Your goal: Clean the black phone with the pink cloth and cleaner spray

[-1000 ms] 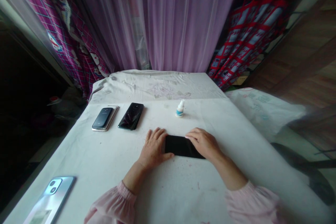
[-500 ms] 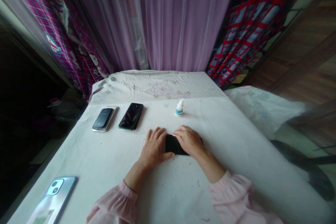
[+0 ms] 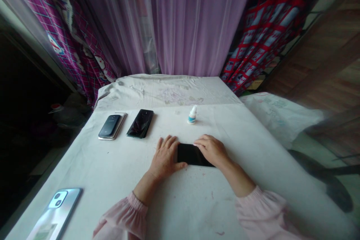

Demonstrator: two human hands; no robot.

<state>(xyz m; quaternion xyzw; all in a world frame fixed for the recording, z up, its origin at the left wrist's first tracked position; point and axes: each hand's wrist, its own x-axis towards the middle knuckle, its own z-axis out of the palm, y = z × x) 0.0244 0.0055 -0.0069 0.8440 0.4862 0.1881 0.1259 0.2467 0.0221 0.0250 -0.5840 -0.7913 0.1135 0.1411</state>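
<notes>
Centrally on the table: one phone, flat, dark glass up, under both hands, neither hand nearer. Long axis: left to right, roughly along the table's far edge, crossing the line of reach.

Left hand: at the phone's left end, thumb spread from the fingers; thumb by the near long side, fingers by the far left corner.

Right hand: over the phone's right part, that end largely hidden; fingers bent and bunched, tips at the far long side. Whether they pinch anything, cannot tell. Bare glass shows between the hands.

Bottle: upright, beyond the phone toward the far edge.

Black phone: toward the left edge, well apart from the hands.

Small phone, on a pale phone: closer to the left edge.

Silver phone: back up, by the left edge, nearest the wearer, partly out of view.
</notes>
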